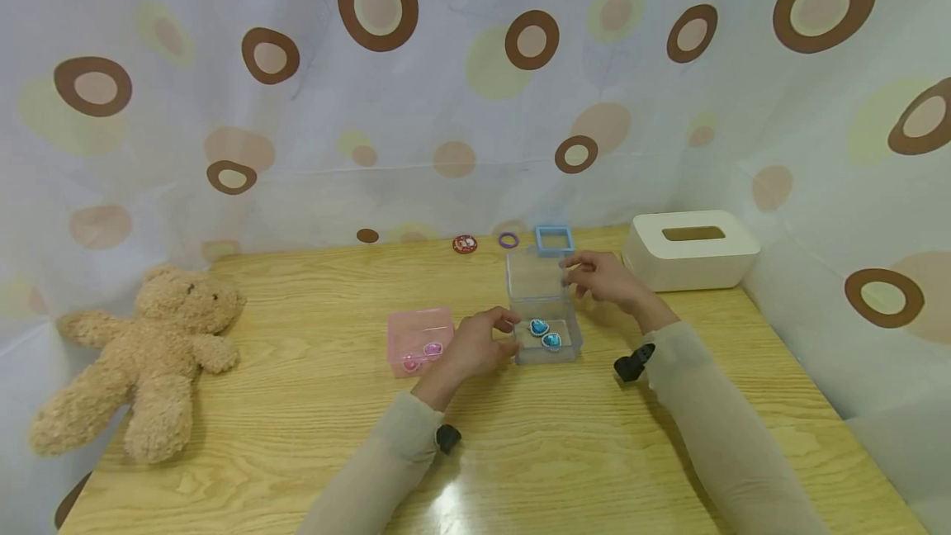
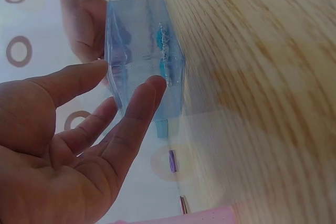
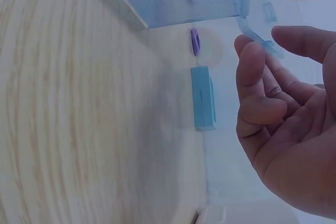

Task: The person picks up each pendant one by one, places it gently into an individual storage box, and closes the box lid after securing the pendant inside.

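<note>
A clear hinged plastic box (image 1: 546, 353) stands on the table with its lid (image 1: 533, 275) raised. Two blue teardrop gems with pale sparkling rims (image 1: 551, 341) lie inside. My left hand (image 1: 475, 343) is at the box's left side, fingers loosely extended; in the left wrist view its fingertips (image 2: 156, 83) are right at the clear wall. With thumb and finger, my right hand (image 1: 605, 277) pinches the raised lid's right edge. In the right wrist view, the lid's edge runs between the right hand's (image 3: 286, 98) thumb and fingertips.
Left of the clear box is a pink box (image 1: 419, 322) with two pink gems. Behind stand a red patterned disc (image 1: 465, 244), a purple ring (image 1: 508, 239) and a blue square frame (image 1: 554, 240). A white tissue box (image 1: 691, 258) is at back right, a teddy bear (image 1: 159, 353) at left.
</note>
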Available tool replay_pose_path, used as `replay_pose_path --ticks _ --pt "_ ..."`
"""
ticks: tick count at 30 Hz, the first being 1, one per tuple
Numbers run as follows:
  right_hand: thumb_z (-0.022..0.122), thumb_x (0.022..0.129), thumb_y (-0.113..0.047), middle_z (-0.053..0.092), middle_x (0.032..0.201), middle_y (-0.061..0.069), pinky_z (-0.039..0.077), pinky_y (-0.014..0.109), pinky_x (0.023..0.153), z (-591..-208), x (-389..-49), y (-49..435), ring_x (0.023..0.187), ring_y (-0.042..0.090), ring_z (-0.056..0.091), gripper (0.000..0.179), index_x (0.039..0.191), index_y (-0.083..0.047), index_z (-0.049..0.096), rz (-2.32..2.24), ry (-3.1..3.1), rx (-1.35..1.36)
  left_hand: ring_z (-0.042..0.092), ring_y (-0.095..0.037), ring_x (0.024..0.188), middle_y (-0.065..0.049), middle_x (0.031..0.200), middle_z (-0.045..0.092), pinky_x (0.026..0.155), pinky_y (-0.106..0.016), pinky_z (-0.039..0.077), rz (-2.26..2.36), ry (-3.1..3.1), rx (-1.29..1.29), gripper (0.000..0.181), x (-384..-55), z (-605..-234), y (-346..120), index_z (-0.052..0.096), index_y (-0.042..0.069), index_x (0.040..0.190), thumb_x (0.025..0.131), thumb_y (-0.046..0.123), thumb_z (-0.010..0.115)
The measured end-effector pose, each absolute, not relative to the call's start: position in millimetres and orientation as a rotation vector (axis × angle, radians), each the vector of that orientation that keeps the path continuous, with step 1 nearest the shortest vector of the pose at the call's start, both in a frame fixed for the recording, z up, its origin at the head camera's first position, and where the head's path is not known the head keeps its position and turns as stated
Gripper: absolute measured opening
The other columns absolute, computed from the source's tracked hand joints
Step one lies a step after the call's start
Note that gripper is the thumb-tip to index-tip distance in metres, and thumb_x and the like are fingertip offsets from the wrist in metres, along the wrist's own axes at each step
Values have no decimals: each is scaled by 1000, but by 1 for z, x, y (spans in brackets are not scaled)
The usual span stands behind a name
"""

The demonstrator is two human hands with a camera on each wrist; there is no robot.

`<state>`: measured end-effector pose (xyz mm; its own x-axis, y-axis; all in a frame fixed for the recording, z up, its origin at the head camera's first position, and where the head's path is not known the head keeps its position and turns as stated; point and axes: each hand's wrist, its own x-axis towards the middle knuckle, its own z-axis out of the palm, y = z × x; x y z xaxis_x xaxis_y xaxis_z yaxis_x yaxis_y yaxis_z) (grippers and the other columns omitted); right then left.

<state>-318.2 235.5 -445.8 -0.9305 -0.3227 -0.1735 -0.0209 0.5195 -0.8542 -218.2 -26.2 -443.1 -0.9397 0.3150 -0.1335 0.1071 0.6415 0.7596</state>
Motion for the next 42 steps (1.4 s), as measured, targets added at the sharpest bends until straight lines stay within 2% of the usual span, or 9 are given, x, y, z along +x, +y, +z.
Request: replay_pose_path --ticks 8,17,22,24,29,33,42 --pt "53 104 -27 66 119 22 41 28 55 -438 -316 239 90 36 63 37 133 -3 56 -1394 2463 -303 61 -32 119 -10 123 69 100 -45 49 1163 2624 353 38 -219 -442 -26 64 14 128 92 22 72" --pt "53 104 -28 63 116 17 40 30 57 -429 -306 243 91 39 60 37 132 -4 58 -1354 2482 -374 61 -33 119 -9 123 69 97 -44 50 1159 2613 345 39 -219 -442 -28 64 14 128 92 23 73" --pt "50 105 -22 64 105 19 39 27 54 -423 -300 246 80 28 62 31 127 -1 59 -1356 2465 -430 62 -33 118 -10 122 70 95 -44 50 1165 2614 364 39 -220 -442 -28 64 13 128 91 21 73" --pt "49 105 -20 65 101 16 38 27 52 -420 -297 247 78 27 62 29 125 -1 60 -1357 2451 -445 62 -33 117 -10 121 70 95 -44 51 1171 2613 366 38 -220 -442 -28 64 12 128 91 21 73" --pt "44 106 -16 67 102 15 34 23 51 -415 -290 250 78 29 63 29 123 1 61 -1358 2406 -459 63 -31 115 -10 121 70 94 -43 51 1164 2623 370 38 -220 -443 -27 65 12 127 92 21 73" --pt "40 106 -14 66 105 18 32 23 51 -413 -285 252 77 25 62 30 121 -1 63 -1342 2369 -461 63 -32 114 -12 121 70 94 -43 52 1177 2622 376 38 -219 -442 -27 65 11 128 92 21 72" --pt "50 106 -29 65 108 17 34 28 49 -417 -279 259 82 37 62 33 122 -5 67 -1253 2322 -519 65 -30 111 -12 120 70 90 -40 53 1181 2648 383 38 -219 -444 -27 65 9 126 90 20 74"
